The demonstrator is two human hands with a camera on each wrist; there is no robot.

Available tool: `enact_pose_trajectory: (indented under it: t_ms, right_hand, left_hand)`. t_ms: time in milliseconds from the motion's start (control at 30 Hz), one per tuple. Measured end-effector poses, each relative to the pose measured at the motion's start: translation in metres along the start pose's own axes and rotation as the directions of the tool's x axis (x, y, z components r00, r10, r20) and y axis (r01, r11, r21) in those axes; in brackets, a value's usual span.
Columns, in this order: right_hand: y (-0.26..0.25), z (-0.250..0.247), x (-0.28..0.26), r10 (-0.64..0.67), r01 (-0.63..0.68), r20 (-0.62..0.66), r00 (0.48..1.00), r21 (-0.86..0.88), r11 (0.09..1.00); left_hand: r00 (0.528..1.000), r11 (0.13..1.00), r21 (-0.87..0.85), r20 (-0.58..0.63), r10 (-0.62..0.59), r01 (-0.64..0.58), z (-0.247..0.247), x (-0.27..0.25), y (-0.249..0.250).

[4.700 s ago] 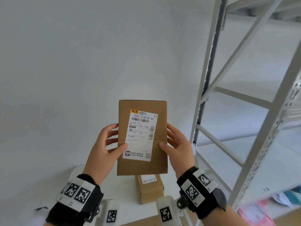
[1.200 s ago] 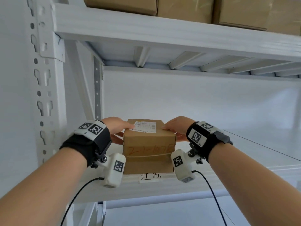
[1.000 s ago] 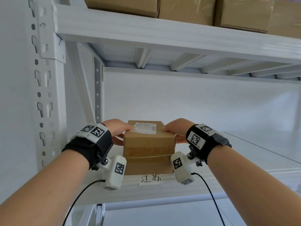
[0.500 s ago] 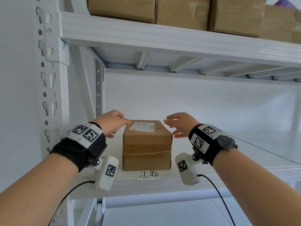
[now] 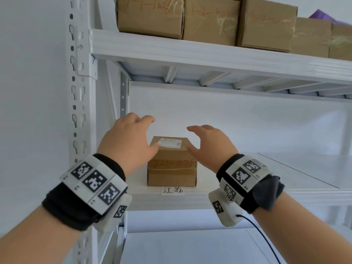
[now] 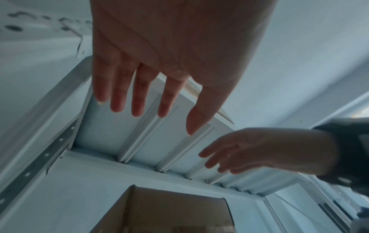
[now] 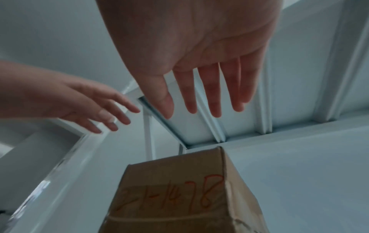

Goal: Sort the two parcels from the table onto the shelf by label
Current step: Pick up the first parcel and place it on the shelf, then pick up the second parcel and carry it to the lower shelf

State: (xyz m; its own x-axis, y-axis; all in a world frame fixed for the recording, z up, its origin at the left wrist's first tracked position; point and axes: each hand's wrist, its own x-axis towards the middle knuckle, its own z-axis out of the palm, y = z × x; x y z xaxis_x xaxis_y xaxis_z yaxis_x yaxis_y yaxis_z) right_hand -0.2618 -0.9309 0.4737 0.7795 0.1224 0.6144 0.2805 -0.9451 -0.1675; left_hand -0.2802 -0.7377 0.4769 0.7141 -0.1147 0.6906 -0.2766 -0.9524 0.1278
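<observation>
A brown cardboard parcel (image 5: 171, 166) with a white shipping label on top and red writing on its front stands on the white shelf board (image 5: 238, 189), just behind a handwritten paper tag (image 5: 173, 190). My left hand (image 5: 129, 141) hovers in front of the parcel's left side, fingers spread and holding nothing. My right hand (image 5: 207, 144) hovers at its right side, also empty and apart from it. In the wrist views the left hand (image 6: 157, 75) and right hand (image 7: 201, 66) show straight fingers above the parcel (image 7: 179, 193). The second parcel is out of view.
Several taped brown boxes (image 5: 209, 20) line the upper shelf (image 5: 209, 58). A perforated white upright (image 5: 80, 92) stands at the left, against a white wall. The middle shelf stretches bare to the right of the parcel.
Both hands let go of the parcel after setting it on the shelf, and have drawn back and up from it with fingers spread. The parcel stays still.
</observation>
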Motion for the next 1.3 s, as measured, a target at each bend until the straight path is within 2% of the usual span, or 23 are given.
enact_pose_trajectory:
  t_ms: [233,367,467,733,867,1000,1300]
  right_hand:
    - [-0.034,0.012,-0.045,-0.159,0.126,-0.195,0.968,-0.171,0.977]
    - [-0.062,0.024,-0.064,-0.207,0.16,-0.239,0.949,-0.203,0.966]
    - [-0.089,0.032,-0.073,-0.187,0.15,-0.227,0.956,-0.17,0.974]
    - [-0.195,0.049,-0.098,-0.214,0.188,-0.231,0.949,-0.129,0.974]
    - [-0.257,0.06,-0.116,-0.259,0.256,-0.241,0.935,-0.043,0.966]
    - [-0.314,0.082,-0.13,-0.311,0.318,-0.195,0.93,0.005,0.948]
    - [-0.406,0.123,-0.123,-0.398,0.413,-0.141,0.907,0.106,0.905]
  left_hand:
    - [0.964,0.963,0.228,-0.191,0.186,-0.141,-0.011,-0.042,-0.007]
    - [0.951,0.956,0.241,-0.217,0.222,-0.168,-0.015,-0.062,-0.027]
    - [0.953,0.953,0.246,-0.204,0.226,-0.174,-0.023,-0.078,-0.048]
    - [0.969,0.951,0.279,-0.166,0.185,-0.134,-0.075,-0.134,-0.142]
    - [0.975,0.94,0.329,-0.158,0.153,-0.094,-0.106,-0.166,-0.194]
    - [0.981,0.928,0.369,-0.15,0.119,-0.056,-0.132,-0.197,-0.241]
    - [0.991,0.885,0.462,-0.137,0.014,0.052,-0.165,-0.235,-0.326]
